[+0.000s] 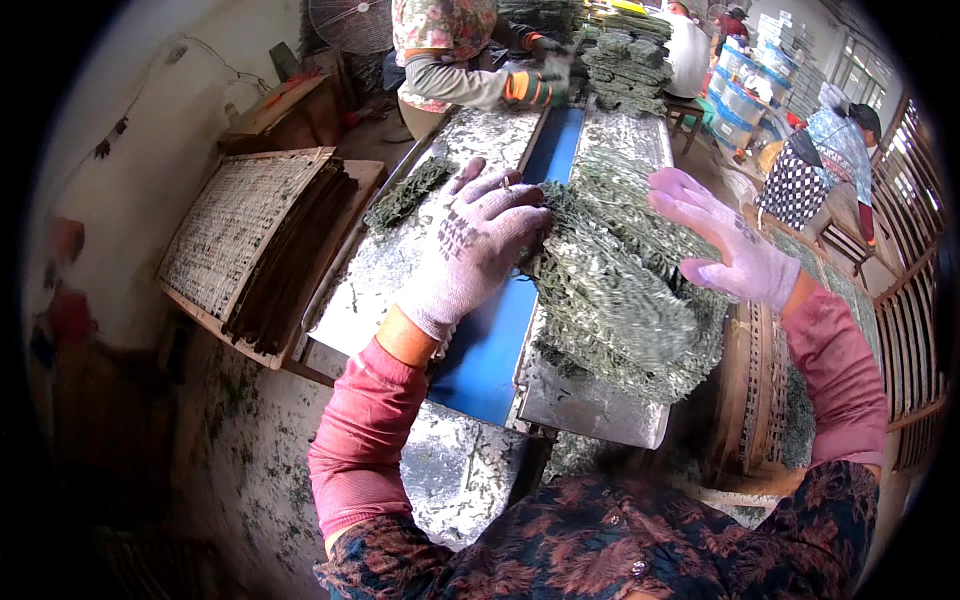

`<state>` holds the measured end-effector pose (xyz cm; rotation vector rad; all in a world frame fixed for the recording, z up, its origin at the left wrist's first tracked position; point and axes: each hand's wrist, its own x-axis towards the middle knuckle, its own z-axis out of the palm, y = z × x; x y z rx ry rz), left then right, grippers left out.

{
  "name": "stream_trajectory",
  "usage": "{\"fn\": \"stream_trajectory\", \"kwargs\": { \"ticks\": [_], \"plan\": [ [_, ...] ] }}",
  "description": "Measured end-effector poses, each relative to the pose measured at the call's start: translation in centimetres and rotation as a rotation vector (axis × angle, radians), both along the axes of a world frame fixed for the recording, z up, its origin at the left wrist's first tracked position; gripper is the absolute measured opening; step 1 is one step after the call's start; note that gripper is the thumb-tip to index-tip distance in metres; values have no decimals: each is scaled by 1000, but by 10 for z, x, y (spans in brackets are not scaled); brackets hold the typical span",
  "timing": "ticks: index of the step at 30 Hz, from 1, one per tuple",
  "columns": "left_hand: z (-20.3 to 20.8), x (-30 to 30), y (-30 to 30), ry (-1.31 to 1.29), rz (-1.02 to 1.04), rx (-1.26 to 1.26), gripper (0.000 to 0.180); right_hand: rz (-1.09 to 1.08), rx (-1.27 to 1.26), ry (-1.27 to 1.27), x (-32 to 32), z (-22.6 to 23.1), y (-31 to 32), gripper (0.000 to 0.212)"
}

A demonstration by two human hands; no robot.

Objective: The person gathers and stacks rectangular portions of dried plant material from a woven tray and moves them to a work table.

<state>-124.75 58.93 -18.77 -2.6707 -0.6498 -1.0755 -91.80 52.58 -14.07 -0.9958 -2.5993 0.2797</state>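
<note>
Both of my hands wear pale pink-lilac knitted gloves. My left hand (480,240) is over the blue conveyor strip (480,355), its fingers slightly bent and fanned. Its fingertips reach the left edge of a heap of dark green, stringy, seaweed-like sheets (610,290) dusted with white. Whether they touch it is hard to tell. Part of the heap's top is blurred by motion. My right hand (725,240) hovers at the heap's right side, fingers stretched out and apart, with nothing in it. A small green clump (410,190) lies on the white-dusted metal surface left of my left hand.
Slatted woven trays (240,230) are stacked at the left. More wooden racks (750,390) stand at the lower right. Across the table a person in orange-and-grey gloves (535,88) works beside a tall green stack (625,65). Another person (830,155) sits at the far right.
</note>
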Motion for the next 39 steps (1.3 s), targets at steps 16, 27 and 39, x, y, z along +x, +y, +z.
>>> {"fn": "stream_trajectory", "kwargs": {
  "ticks": [16,27,39],
  "plan": [
    [-35,20,69,-265,-268,13,55,-112,-35,-50,-7,4,1,74],
    [-93,-82,92,-1010,-242,-905,38,-231,-74,-43,-7,0,-4,78],
    [-172,-177,238,-400,939,-752,35,-306,-97,-79,-16,9,-3,77]
  ]
}}
